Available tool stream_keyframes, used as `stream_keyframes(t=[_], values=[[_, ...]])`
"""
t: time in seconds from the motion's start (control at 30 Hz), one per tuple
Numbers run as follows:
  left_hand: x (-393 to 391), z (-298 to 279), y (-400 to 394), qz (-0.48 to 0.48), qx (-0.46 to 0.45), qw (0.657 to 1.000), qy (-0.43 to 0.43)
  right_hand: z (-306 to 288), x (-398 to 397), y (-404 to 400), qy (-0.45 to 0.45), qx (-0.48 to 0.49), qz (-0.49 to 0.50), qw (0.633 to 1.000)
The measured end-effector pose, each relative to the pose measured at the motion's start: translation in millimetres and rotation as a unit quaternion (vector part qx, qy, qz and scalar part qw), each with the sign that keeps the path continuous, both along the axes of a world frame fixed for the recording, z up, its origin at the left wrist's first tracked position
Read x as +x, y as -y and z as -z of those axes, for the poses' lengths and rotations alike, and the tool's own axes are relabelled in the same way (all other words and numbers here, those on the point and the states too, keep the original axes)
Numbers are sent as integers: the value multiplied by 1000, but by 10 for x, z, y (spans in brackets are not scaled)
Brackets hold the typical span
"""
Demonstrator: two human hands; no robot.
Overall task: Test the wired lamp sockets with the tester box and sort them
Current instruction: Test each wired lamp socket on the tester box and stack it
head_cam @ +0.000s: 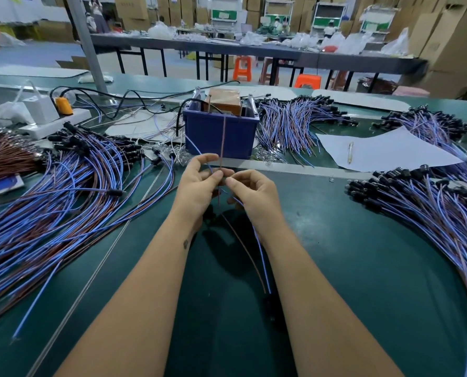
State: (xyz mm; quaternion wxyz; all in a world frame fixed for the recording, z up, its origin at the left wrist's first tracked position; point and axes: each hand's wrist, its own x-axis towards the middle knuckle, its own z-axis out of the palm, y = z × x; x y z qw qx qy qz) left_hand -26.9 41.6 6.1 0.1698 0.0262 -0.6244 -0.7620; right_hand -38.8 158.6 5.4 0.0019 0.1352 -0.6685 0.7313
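Both hands met over the green table (pixel 363 240), just in front of the tester box (pixel 221 134). The left hand (pixel 199 186) pinched a brown wire (pixel 223 142) between thumb and forefinger, and that lead rose straight up to the top of the box. A blue wire (pixel 197 149) slanted up from the same pinch toward the box's left side. The right hand (pixel 254 194) had its fingers curled, thumb and forefinger closed on the leads where they crossed.

Below the hands the two leads hung down together, brown beside blue, thin and slightly bowed, ending at a black socket (pixel 270 306) between the forearms; it was dim against the dark surface, so its shape was hard to make out.

The tester itself was a blue plastic bin with a copper-coloured block inside and a black cable running out of its left rim.

A broad heap of wired sockets (pixel 63 191) lay fanned to the left, another heap (pixel 431 208) to the right, and a third (pixel 295 121) just right of the box. A white sheet (pixel 385 151) with a pen (pixel 350 152) on it lay beyond the right hand.
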Motion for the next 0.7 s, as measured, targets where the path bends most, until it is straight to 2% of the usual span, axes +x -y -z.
stream_keyframes(t=[0.2, 0.33, 0.47, 0.7], values=[[-51, 42, -8, -12, -27, 999, 19, 68, -29, 28, 5, 70, 53, 996], [-68, 99, -25, -45, -158, 986, 40, 94, -68, 36, -17, 92, 124, 988], [-100, 130, -53, -34, -212, 976, 42, 121, -129, 22, -19, 153, 122, 980], [-99, 126, -107, -11, -281, 959, -32, 103, -223, 131, 5, 119, 150, 982]])
